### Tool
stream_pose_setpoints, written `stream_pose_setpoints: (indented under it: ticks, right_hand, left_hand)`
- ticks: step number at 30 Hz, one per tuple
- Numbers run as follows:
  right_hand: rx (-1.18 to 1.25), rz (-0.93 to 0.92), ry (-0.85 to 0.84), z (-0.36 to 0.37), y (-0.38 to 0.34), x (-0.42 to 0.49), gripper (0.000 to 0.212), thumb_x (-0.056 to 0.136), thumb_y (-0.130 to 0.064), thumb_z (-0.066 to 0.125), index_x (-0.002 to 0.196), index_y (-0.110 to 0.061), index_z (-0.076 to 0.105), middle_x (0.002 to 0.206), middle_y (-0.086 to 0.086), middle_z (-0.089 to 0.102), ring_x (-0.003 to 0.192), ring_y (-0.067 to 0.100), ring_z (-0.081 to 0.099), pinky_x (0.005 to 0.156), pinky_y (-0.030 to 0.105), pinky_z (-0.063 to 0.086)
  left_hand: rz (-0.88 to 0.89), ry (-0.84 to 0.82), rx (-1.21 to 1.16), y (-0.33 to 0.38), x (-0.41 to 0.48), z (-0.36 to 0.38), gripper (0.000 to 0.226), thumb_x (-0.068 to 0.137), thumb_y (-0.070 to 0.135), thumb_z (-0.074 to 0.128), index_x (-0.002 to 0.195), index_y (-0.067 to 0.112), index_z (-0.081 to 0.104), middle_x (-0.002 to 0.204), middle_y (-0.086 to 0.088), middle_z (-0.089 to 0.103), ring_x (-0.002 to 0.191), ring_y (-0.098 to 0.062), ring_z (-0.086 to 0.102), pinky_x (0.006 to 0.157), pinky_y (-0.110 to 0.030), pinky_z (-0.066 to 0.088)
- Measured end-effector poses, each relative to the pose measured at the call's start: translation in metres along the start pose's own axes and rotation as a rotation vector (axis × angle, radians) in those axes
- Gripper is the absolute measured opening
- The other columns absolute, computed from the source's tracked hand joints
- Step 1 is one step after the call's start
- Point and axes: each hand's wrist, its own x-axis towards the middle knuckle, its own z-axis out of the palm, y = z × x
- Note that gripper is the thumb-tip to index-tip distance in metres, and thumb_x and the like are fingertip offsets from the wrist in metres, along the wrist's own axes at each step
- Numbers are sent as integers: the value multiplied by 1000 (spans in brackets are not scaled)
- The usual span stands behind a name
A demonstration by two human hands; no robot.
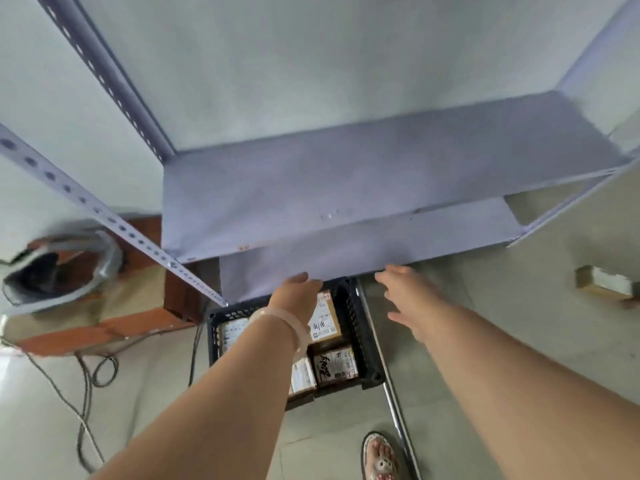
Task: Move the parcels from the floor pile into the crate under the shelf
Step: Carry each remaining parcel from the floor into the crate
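Reaching over the black crate, the left hand hides its fingers, grip unclear; the right hand hovers spread, empty, beside it. Labelled parcels lie in the crate beneath the left hand.

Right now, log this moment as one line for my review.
left hand: over crate, fingers hidden | right hand: open, empty, beside crate | crate: under shelf, holds parcels | loose parcel: floor, far right
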Motion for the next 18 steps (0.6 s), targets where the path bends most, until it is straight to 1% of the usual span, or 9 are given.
stream_pose_setpoints:
  ticks: [2,3,4,7,9,11,13,15,18]
  right_hand:
    - [56,-47,25,-27,-27,-49,24,93,-25,52,117,-23,58,130,12,54,118,28,53,98,45,47]
    - [81,-63,32,-40,-37,-74,13,93,-26,52,104,-26,59,129,9,53,116,26,52,96,43,47]
    - [105,-85,51,-54,-47,-101,11,93,-27,51,102,-27,58,129,6,52,115,25,51,94,42,46]
    - [185,-163,124,-101,-63,-173,40,93,-30,52,132,-28,49,139,2,45,121,24,48,88,39,45]
    - [222,-175,181,-137,-62,-224,45,93,-29,53,136,-24,46,138,4,47,122,26,49,89,39,45]
    - [239,-178,246,-179,-52,-269,41,92,-29,54,132,-20,50,132,8,51,121,29,52,92,41,46]
    - [302,-165,341,-222,-38,-310,36,91,-31,54,126,-21,53,123,5,55,113,26,56,95,44,47]
    - [396,-168,452,-272,-24,-351,31,92,-31,52,121,-23,54,115,2,56,103,22,59,92,43,48]
    - [469,-170,578,-331,-7,-388,32,91,-33,54,121,-22,56,113,3,58,98,21,60,86,40,50]
  left_hand:
    - [71,-41,11,42,-55,0,49,92,23,54,139,21,43,140,-8,48,83,-11,51,72,-37,47]
    - [112,-66,16,61,-83,1,48,93,23,54,139,21,43,140,-8,48,91,-16,53,78,-40,48]
    - [146,-94,21,78,-110,2,48,93,23,54,139,21,42,140,-7,47,100,-20,52,84,-42,48]
    - [237,-182,67,115,-183,13,46,93,25,53,138,27,44,141,-4,46,121,-26,51,93,-47,49]
    - [295,-230,122,134,-229,27,43,94,27,52,137,30,46,140,-1,47,123,-26,50,90,-46,51]
    - [368,-305,199,147,-272,47,45,94,29,51,139,30,43,139,1,47,122,-25,50,89,-45,52]
    - [411,-398,249,157,-313,68,46,95,28,50,141,28,40,132,2,50,118,-22,53,90,-46,52]
    - [478,-492,326,167,-351,98,47,97,24,49,142,25,38,136,1,48,118,-23,53,92,-47,50]
    - [572,-531,405,183,-388,137,46,98,27,46,143,23,36,140,0,47,112,-21,55,77,-40,55]
